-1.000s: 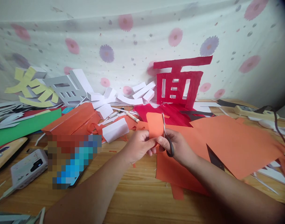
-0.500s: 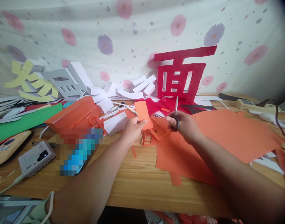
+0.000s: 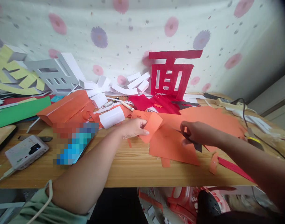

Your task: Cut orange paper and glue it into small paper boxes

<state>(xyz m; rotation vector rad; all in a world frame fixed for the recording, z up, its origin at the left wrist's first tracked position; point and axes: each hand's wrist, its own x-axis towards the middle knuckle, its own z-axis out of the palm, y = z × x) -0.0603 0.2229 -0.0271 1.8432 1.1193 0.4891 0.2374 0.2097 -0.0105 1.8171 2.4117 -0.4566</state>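
Note:
My left hand [image 3: 135, 127] is closed on a small orange paper piece [image 3: 153, 125], pinching its left side between thumb and fingers. My right hand [image 3: 196, 133] is closed around dark-handled scissors [image 3: 185, 135], low over the table. The blades are blurred and point left toward the held piece; I cannot tell whether they touch any paper. Under both hands spreads a large orange paper sheet [image 3: 172, 148]. A small orange strip [image 3: 165, 162] pokes out below its front edge.
A red cut-out character [image 3: 172, 81] stands at the back. Left lie a folded orange paper form [image 3: 65, 109], a white paper roll [image 3: 111, 117], green paper [image 3: 23, 112] and a phone-like device [image 3: 26, 151]. A power strip [image 3: 224, 102] with a cable lies right.
The scissors, held upright before, have come down with my right hand to the sheet. My left hand has tilted the orange piece to the right. The view has shifted right.

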